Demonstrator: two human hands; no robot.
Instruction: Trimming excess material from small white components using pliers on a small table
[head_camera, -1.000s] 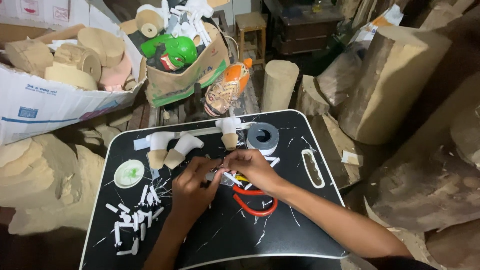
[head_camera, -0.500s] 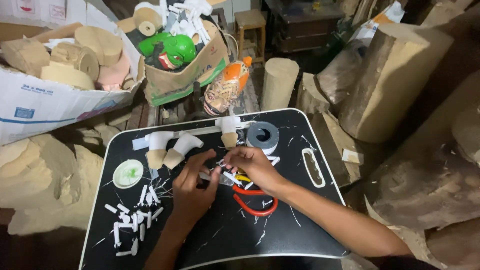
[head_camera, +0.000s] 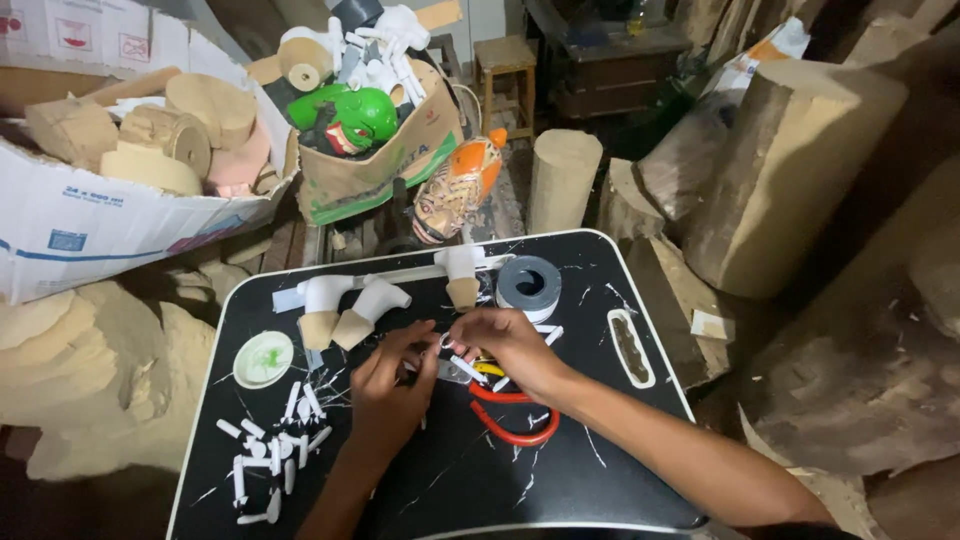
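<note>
My left hand (head_camera: 390, 392) and my right hand (head_camera: 508, 345) meet over the middle of a black lap tray (head_camera: 420, 480). Both pinch a small white piece (head_camera: 464, 368) between their fingertips. Under the right hand lie pliers with red handles (head_camera: 515, 428) and a bit of yellow. Several short white sticks (head_camera: 272, 440) are scattered on the tray's left side, near a small round white dish (head_camera: 263, 358) with a green smear. Three wooden pegs with white caps (head_camera: 345, 308) stand along the tray's far edge.
A roll of grey tape (head_camera: 528, 284) sits at the tray's far right, beside a narrow slot (head_camera: 631, 347). Behind are a cardboard box of wooden discs (head_camera: 140, 140), a box with green and white figures (head_camera: 370, 120), an orange figure (head_camera: 458, 190) and large log sections (head_camera: 790, 170).
Both hands have stayed together over the tray's middle, with only small shifts of the fingers on the white piece. The view has drifted slightly.
</note>
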